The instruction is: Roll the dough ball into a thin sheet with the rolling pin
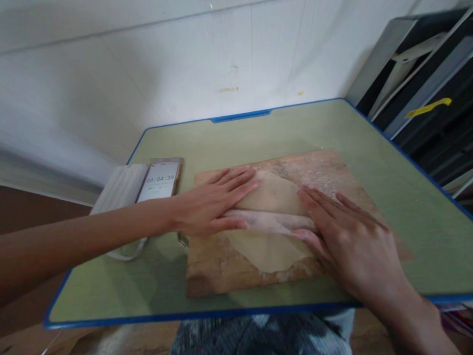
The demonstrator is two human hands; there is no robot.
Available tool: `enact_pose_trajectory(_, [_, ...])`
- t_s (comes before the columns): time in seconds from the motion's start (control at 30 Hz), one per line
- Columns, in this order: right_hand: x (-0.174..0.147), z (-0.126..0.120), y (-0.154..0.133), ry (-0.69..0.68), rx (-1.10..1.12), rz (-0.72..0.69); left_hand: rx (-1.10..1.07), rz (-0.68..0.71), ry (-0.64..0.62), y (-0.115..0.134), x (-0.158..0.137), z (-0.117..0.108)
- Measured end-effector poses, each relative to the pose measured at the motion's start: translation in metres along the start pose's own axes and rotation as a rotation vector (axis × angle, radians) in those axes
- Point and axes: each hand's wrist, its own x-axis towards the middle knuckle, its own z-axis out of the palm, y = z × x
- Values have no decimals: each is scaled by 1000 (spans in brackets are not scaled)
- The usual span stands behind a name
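Observation:
A flattened sheet of pale dough lies on a floured wooden board. Across its middle runs a whitish rolling pin, both of its ends covered by my hands. My left hand rests flat over the left end, fingers stretched onto the far part of the dough and thumb on the near side. Over the right end lies my right hand, its fingers extended and its thumb along the near side of the pin. Neither hand is wrapped round the pin.
The board is on a green table with a blue edge. At left a phone showing a timer leans on a white object with a strap. A pale wall stands behind, dark folded frames at right.

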Motion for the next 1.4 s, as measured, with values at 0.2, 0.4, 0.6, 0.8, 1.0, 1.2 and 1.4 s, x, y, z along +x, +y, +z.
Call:
enact_pose_trajectory(0.2, [-11,-7,-6,-7,16,1,-64,9,33,17,-16,11])
enact_pose_trajectory(0.4, [-18,-9,-8,4,44,-6,-20,-22,43,18,-12,10])
enact_pose_trajectory(0.6, [-12,-9,-5,-4,40,25,-58,-99,44,7,-2,7])
enact_pose_trajectory(0.8, [-16,-9,-11,-14,58,28,-57,-83,97,27,-25,19])
enact_pose_trajectory(1.0, [-10,-8,-10,-9,57,67,16,-158,142,3,1,6])
enact_pose_trajectory(1.2, [-19,-12,-16,-16,110,63,6,-102,135,27,-24,20])
enact_pose_trajectory(1.4, [-6,-7,-7,-18,61,72,-5,-144,156,11,-8,11])
